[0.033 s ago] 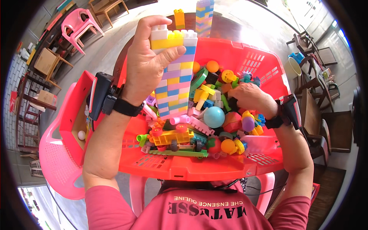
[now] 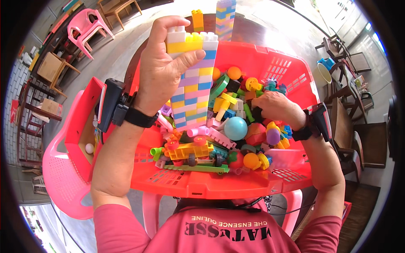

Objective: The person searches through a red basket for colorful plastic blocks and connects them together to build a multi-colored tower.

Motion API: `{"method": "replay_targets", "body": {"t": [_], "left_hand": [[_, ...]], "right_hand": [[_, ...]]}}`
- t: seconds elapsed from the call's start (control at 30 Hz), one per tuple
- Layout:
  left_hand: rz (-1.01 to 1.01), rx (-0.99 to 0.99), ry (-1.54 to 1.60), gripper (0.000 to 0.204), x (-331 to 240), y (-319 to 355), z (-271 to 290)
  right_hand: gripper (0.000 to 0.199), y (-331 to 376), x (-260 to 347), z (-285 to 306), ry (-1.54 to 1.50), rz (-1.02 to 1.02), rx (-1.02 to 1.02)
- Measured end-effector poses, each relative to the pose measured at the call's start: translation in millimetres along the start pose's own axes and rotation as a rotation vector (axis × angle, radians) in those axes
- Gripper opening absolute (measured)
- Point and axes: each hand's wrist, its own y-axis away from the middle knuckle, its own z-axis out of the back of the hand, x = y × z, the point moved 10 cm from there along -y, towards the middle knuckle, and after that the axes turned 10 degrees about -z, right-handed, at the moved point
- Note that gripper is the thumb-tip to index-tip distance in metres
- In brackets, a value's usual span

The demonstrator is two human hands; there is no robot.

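one tall tower of interlocking blocks [image 2: 192, 88], white, yellow, blue and purple, is gripped near its top by the left hand [image 2: 164, 67], over the left part of a red basket [image 2: 236, 185]. the right hand [image 2: 275, 105] reaches among the basket's toys, fingertips hidden, so i cannot tell whether it grasps anything. a blue ball [image 2: 235, 128] lies near it; beyond the basket, a second block tower [image 2: 225, 21] stands on a dark table [image 2: 255, 30].

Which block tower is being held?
The multicoloured tower gripped by the left hand; the far tower and the small yellow-orange stack stand untouched beyond the red basket.
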Motion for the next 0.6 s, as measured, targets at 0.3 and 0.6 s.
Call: {"method": "replay_targets", "body": {"t": [0.3, 0.6], "left_hand": [[-0.013, -0.028, 0.031, 0.049, 1, -3, 8], [0.046, -0.029, 0.014, 0.05, 3, 1, 6]], "right_hand": [[0.026, -7, 6, 15, -0.171, -0.031, -0.165], [0.027, -12, 19, 12, -0.209, -0.062, -0.248]]}}
